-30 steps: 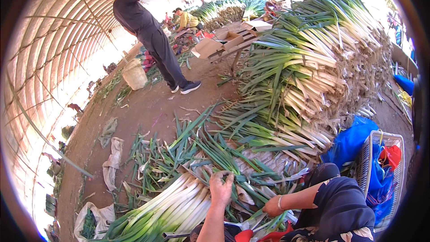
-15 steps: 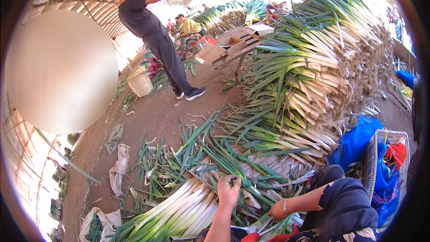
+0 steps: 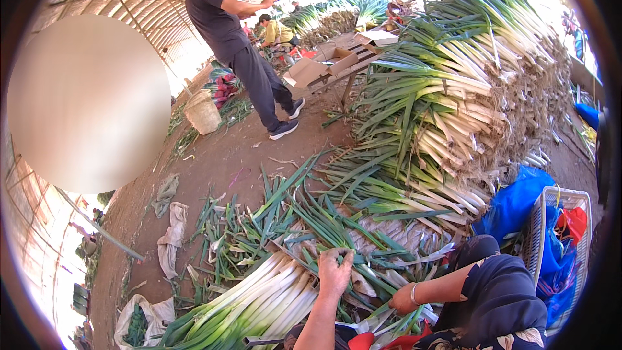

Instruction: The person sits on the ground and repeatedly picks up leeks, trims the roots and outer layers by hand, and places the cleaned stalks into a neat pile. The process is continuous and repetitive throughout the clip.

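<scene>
My left hand (image 3: 335, 271) is over the root ends of a pile of trimmed leeks (image 3: 269, 295), its fingers curled into a closed grip. What it holds, if anything, is too small to make out. To its right, my right hand (image 3: 403, 299), with a bracelet at the wrist, is low among loose leek leaves (image 3: 382, 266). Its fingers look curled, but their tips and anything in them are hidden. The trimmed leeks lie side by side, white shafts toward my left hand and green leaves toward the lower left.
A tall stack of untrimmed leeks (image 3: 447, 110) rises at the right. Beside my knee stands a white plastic basket (image 3: 532, 246) with blue and red bags. Leaf scraps (image 3: 227, 246) litter the ground ahead. A person in dark clothes (image 3: 227, 32) stands near cardboard boxes (image 3: 330, 65) and a white bucket (image 3: 203, 113).
The standing person has lowered the outstretched arm, brought the hands together and shifted right. My left hand has moved slightly right and its fingers have changed their bend; my right hand has barely moved.
</scene>
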Demonstrator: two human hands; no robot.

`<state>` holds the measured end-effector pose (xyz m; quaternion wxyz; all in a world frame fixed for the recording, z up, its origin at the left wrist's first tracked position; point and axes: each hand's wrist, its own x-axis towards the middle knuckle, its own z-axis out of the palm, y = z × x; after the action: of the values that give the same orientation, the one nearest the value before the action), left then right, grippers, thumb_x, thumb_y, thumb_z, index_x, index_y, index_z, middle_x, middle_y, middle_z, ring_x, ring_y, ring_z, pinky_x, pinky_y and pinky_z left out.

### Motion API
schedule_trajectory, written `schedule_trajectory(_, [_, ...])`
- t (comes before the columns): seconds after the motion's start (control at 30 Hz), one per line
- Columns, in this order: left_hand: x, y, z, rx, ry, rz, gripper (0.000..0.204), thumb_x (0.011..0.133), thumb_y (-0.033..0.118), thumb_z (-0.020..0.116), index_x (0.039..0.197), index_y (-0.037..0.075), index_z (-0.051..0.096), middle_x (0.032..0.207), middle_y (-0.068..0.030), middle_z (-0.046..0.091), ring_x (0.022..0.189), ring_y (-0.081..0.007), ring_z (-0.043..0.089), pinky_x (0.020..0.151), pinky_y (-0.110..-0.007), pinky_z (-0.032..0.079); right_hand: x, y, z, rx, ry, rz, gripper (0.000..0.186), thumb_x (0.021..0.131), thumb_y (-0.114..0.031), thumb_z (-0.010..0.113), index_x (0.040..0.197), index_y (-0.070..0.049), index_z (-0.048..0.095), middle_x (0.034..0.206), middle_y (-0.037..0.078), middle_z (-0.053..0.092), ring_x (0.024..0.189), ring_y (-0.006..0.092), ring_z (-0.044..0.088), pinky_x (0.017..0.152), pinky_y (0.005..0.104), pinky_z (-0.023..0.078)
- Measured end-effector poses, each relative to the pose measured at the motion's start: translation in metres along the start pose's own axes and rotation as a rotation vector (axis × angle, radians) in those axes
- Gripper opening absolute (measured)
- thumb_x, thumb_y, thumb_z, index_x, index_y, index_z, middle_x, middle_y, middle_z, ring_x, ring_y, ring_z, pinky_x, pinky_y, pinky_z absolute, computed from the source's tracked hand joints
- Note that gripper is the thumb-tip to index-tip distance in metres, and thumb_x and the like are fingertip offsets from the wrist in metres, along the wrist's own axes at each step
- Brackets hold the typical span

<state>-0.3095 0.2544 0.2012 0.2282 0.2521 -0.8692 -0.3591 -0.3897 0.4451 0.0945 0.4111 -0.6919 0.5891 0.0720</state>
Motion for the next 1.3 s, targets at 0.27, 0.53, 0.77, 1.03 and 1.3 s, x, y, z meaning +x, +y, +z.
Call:
schedule_trajectory(0.27, [-0.001, 0.002, 0.002, -0.017, 0.001, -0.002, 0.028, 0.082, 0.027, 0.069, 0.095, 0.002, 0.070, 0.100, -0.0186, 0.064, 0.102, -0.0331, 0.057, 0.092, -0.041, 0.042, -0.002, -0.001, -0.001, 0.004, -0.004, 0.016, 0.039, 0.084, -0.032, 0.053, 0.110, -0.004, 0.061, 0.096, 0.022, 0.067, 0.092, 0.0406, 0.063, 0.082, 0.0501, 0.049])
schedule_trajectory(0.53, [-0.002, 0.001, 0.003, -0.041, -0.020, -0.043, 0.024, 0.082, 0.025, 0.069, 0.095, 0.005, 0.071, 0.102, -0.0165, 0.062, 0.103, -0.0326, 0.054, 0.094, -0.041, 0.040, 0.005, 0.005, 0.007, 0.010, -0.008, 0.000, 0.038, 0.085, -0.031, 0.054, 0.111, -0.005, 0.062, 0.100, 0.021, 0.066, 0.094, 0.0407, 0.063, 0.083, 0.0501, 0.048])
schedule_trajectory(0.77, [-0.001, -0.005, 0.007, -0.025, -0.049, -0.041, 0.025, 0.082, 0.027, 0.070, 0.096, 0.006, 0.071, 0.103, -0.0174, 0.061, 0.105, -0.0336, 0.054, 0.095, -0.040, 0.040, 0.003, 0.001, 0.003, 0.012, -0.029, 0.007, 0.041, 0.085, -0.035, 0.057, 0.112, -0.005, 0.062, 0.102, 0.021, 0.066, 0.096, 0.0407, 0.063, 0.084, 0.0492, 0.048])
schedule_trajectory(1.03, [-0.002, -0.003, 0.002, -0.029, -0.026, -0.019, 0.025, 0.082, 0.027, 0.070, 0.094, 0.005, 0.071, 0.101, -0.0184, 0.062, 0.102, -0.0343, 0.055, 0.094, -0.041, 0.041, 0.012, 0.002, 0.009, -0.014, -0.009, 0.008, 0.039, 0.083, -0.033, 0.059, 0.109, -0.004, 0.063, 0.100, 0.020, 0.067, 0.096, 0.0394, 0.063, 0.084, 0.0483, 0.049])
schedule_trajectory(1.3, [0.003, -0.017, -0.003, -0.077, 0.050, -0.121, 0.027, 0.085, 0.024, 0.069, 0.101, 0.003, 0.066, 0.106, -0.0151, 0.062, 0.101, -0.0302, 0.057, 0.094, -0.041, 0.042, 0.030, 0.028, 0.026, -0.002, 0.001, -0.097, 0.037, 0.080, -0.034, 0.063, 0.100, -0.003, 0.067, 0.094, 0.022, 0.068, 0.091, 0.0391, 0.065, 0.079, 0.0493, 0.051])
